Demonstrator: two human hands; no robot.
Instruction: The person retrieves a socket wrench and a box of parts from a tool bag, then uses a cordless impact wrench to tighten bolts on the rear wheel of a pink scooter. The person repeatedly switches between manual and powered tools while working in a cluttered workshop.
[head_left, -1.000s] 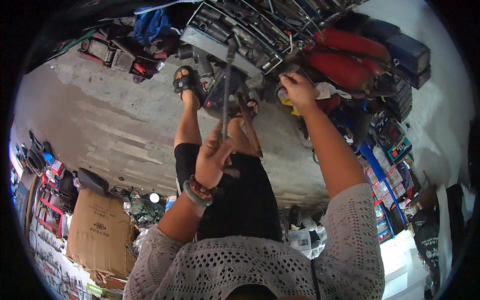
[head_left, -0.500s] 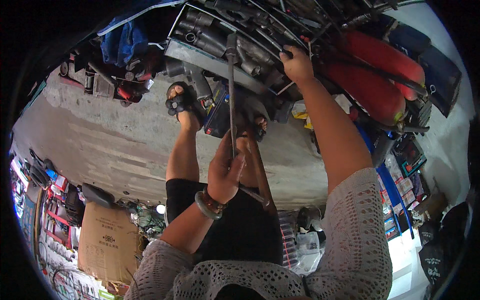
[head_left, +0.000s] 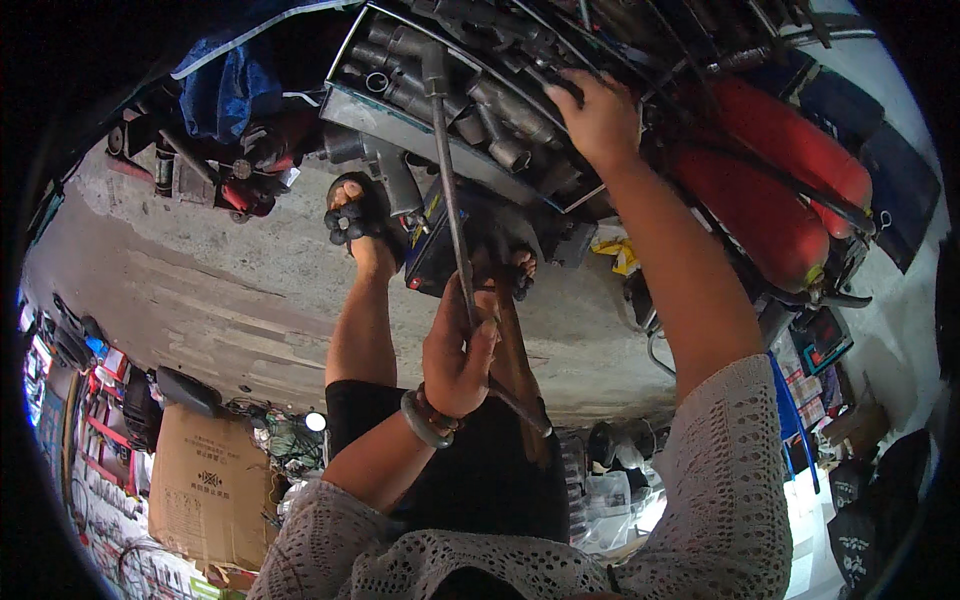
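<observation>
My left hand (head_left: pixel 458 360) is closed around the shaft of a long L-shaped socket wrench (head_left: pixel 449 190). Its socket end points away from me, over a metal tray (head_left: pixel 420 138) of dark steel sockets (head_left: pixel 505 105). The bent end comes out below the hand, over my lap. At the right end of that tray, my right hand (head_left: pixel 603 120) reaches among dark bars and tools. Thumb and forefinger are apart there. The other fingertips are partly lost against the dark tools, and I see nothing held.
A grey impact gun (head_left: pixel 392 180) and a dark battery-like box (head_left: pixel 430 245) stand near my feet. Red cylinders (head_left: pixel 755 205) lie to the right. Red jacks (head_left: pixel 245 190) and a blue cloth (head_left: pixel 230 92) are at far left. A cardboard box (head_left: pixel 210 490) stands lower left.
My right hand has let its fingers part from the dark bar they were on. The wrench's socket end has tipped left, and the whole view has shifted slightly.
</observation>
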